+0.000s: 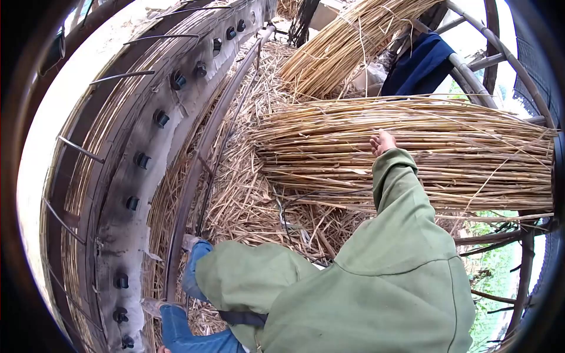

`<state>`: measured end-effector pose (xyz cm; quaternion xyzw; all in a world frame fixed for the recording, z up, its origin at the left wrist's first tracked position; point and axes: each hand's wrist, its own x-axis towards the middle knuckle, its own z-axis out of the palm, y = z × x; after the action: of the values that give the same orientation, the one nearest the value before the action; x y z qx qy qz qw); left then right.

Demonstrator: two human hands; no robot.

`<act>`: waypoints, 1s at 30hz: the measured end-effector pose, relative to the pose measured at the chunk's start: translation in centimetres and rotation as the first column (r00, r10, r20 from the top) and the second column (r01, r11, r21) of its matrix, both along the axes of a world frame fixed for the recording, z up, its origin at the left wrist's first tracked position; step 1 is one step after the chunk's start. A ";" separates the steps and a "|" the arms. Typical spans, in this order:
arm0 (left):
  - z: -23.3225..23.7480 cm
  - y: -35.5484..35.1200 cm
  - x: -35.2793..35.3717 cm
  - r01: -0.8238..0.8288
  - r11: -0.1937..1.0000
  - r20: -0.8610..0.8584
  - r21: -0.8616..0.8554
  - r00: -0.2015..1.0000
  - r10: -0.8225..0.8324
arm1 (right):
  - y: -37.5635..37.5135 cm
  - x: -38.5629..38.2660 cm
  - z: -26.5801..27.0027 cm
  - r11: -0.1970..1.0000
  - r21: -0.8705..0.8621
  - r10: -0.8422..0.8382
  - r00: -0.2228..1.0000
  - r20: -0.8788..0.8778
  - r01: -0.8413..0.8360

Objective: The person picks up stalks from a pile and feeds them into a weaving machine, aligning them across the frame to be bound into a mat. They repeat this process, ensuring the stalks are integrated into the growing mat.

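Observation:
My right hand reaches out in a green sleeve onto a thick bundle of long dry reeds. Its fingers look curled at the bundle's upper face, around some of the reeds. Those reeds lie crosswise, with their cut ends toward the middle of the view. Of my left hand only a sliver of skin shows at the bottom edge, near my jeans; its fingers are hidden.
Along the left runs a long metal frame with black knobs and protruding rods. Loose straw covers the ground. Another reed bundle leans behind, near a dark blue cloth on wooden poles.

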<state>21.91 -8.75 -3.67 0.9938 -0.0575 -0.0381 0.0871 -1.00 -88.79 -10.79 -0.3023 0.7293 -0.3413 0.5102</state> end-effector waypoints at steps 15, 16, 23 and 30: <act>0.1 -0.3 0.1 -0.031 0.999 0.015 0.016 0.999 0.031 | -1.6 -0.7 -3.1 0.971 -0.222 -0.097 0.994 -0.052 0.084; -0.1 0.0 0.3 -0.015 1.000 0.020 0.026 1.000 0.015 | -1.6 -0.4 -2.8 0.977 -0.205 -0.065 0.996 -0.060 0.051; 0.0 -0.2 0.1 0.016 0.999 0.051 -0.045 0.999 -0.014 | -3.2 -0.1 -2.2 0.954 -0.288 -0.074 0.996 0.054 0.086; -1.1 1.3 0.2 0.045 0.998 0.054 0.041 0.997 -0.047 | -3.8 -3.3 -0.4 0.875 -0.420 -0.058 0.912 0.406 0.243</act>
<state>22.10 -7.42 -4.74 0.9944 -0.0821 -0.0141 0.0646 -4.34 -92.64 -11.23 -0.2837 0.5354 -0.5961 0.5269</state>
